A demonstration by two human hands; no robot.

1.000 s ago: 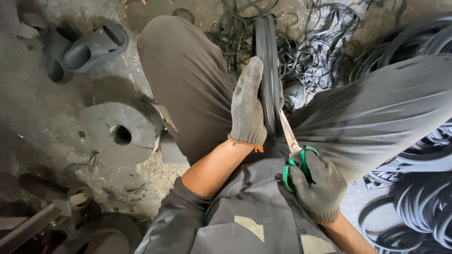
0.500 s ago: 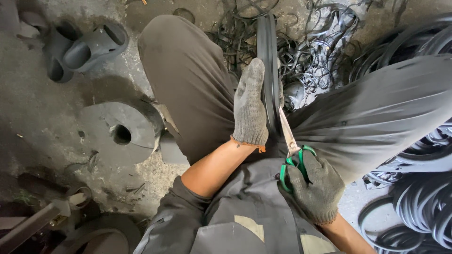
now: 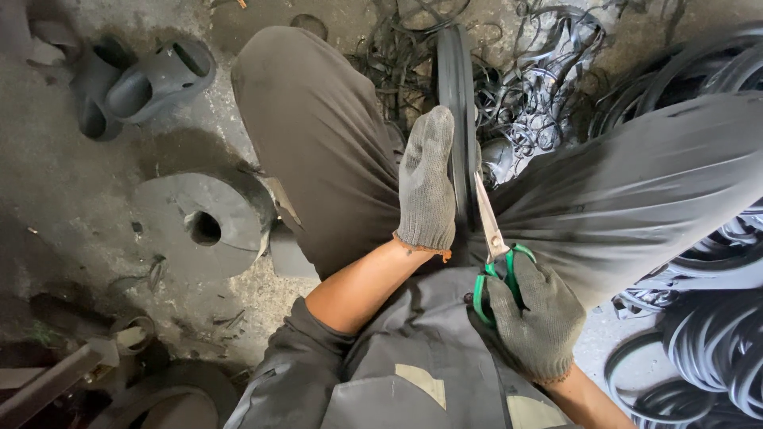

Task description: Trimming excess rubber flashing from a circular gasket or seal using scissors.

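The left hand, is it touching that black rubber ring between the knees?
Touching. In the head view, the gloved left hand lies flat against the side of the upright black rubber ring, with no gap between them, while the right hand works green-handled scissors at its edge.

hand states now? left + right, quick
Left hand: closed on the black rubber ring, holding it upright.
Right hand: closed on the green-handled scissors, blades at the ring.
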